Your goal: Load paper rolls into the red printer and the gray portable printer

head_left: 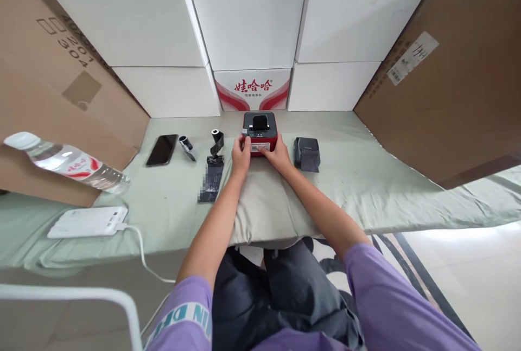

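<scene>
Both hands rest on a small red and black printer [260, 133] that sits on the tabletop [366, 177], which is draped in pale green cloth. The left hand [241, 157] has its fingers curled against the printer's front left corner, at about 8 o'clock from the device. The right hand [277, 157] lies at about 5 o'clock from it, fingers pressed on the front face by the label. Neither hand lifts the printer; they brace it from the near side, set a little apart.

At 3 o'clock from the printer, just beside the right hand, lies a dark grey printer cover [306, 153]. At 9 o'clock stands a black roll [217, 137] with its strip trailing down to a flat black sheet [211, 178] near the left forearm. Further out at 9 o'clock come a small black and silver spool [186, 145] and then a black phone [161, 150] lying face up.

Well out at 8 o'clock, a water bottle [67, 162] lies on its side against a brown cardboard sheet [49, 85], and a white power bank [87, 222] with a white cable [140, 253] sits near the tabletop's front edge. At 12 o'clock, white boxes [248, 25] are stacked behind the printer, one with red lettering [252, 88].
</scene>
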Demonstrator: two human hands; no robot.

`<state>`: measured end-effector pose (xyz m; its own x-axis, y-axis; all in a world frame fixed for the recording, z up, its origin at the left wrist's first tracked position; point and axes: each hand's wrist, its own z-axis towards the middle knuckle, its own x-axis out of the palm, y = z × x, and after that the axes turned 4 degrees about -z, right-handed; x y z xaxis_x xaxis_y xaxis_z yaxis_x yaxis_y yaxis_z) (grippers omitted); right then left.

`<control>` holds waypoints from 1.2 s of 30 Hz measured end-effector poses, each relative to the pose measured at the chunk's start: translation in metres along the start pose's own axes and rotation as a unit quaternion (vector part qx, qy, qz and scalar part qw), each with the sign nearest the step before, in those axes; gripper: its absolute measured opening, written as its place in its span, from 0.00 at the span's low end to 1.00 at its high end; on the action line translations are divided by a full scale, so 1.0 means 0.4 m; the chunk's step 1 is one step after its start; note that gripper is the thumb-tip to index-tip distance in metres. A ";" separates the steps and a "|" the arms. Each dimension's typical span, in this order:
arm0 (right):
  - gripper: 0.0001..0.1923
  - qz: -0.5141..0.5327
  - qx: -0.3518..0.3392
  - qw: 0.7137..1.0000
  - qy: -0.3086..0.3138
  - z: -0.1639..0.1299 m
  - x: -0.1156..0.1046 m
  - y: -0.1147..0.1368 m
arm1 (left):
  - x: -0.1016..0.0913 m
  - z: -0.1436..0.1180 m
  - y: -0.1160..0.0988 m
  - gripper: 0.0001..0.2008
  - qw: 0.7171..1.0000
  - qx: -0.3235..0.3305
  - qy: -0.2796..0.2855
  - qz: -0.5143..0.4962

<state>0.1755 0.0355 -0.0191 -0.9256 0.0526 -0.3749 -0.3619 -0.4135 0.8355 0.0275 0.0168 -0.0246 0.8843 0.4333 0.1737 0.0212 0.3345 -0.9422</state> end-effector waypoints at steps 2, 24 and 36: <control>0.50 -0.001 -0.031 1.000 0.003 -0.063 -0.034 0.025 | 0.003 -0.041 -0.019 0.17 0.999 0.022 -0.039 0.002; 0.51 -0.010 0.031 0.999 -0.029 -0.222 -0.087 0.008 | 0.009 -0.050 -0.057 0.19 0.958 -0.206 0.004 -0.201; 0.50 -0.023 -0.002 0.999 -0.037 -0.217 -0.082 0.000 | 0.001 -0.069 -0.043 0.16 0.969 -0.156 0.033 -0.189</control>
<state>0.2156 -0.0449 -0.0418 -0.9134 0.1391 -0.3826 -0.4047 -0.4127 0.8160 0.0404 -0.0119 -0.0162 0.8140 0.2716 0.5135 0.4798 0.1840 -0.8579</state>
